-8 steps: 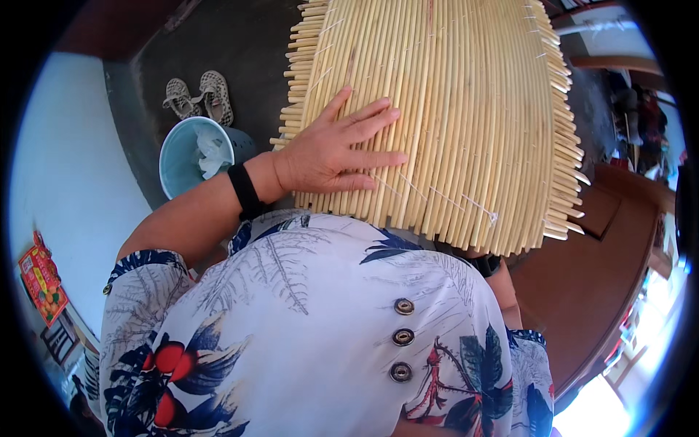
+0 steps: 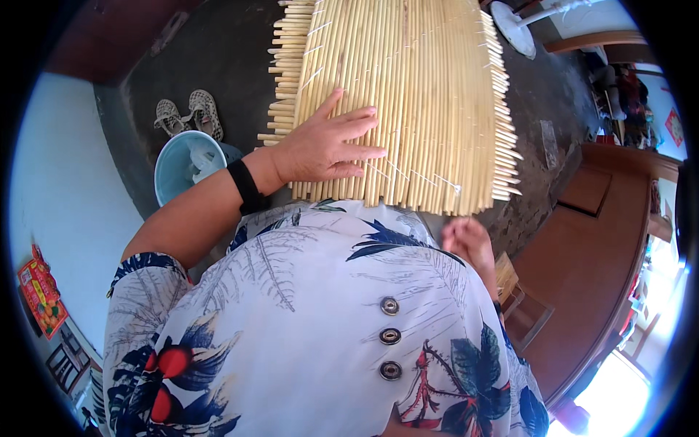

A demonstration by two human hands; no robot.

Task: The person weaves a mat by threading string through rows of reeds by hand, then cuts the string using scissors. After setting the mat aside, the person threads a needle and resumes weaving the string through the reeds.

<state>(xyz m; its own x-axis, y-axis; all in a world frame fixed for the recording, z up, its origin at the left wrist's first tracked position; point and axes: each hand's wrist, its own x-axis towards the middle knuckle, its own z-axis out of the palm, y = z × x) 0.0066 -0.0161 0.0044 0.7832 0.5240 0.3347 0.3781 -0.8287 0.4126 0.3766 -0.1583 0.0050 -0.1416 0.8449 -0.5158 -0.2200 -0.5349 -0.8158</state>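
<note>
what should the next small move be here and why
Probably raise the right hand to the stalk mat's near edge: it appears just off that edge, below the white thread, while the left hand lies spread on top, seemingly steadying the mat.

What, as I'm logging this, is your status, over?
Left hand spread on stick mat, side ends uneven. Right hand, blurred, by its near edge. Bucket off left.

Pale wall [image 2: 65, 160] left, dark floor [image 2: 233, 44], brown furniture [image 2: 590, 255] and bright light [image 2: 615, 397] right.
</note>
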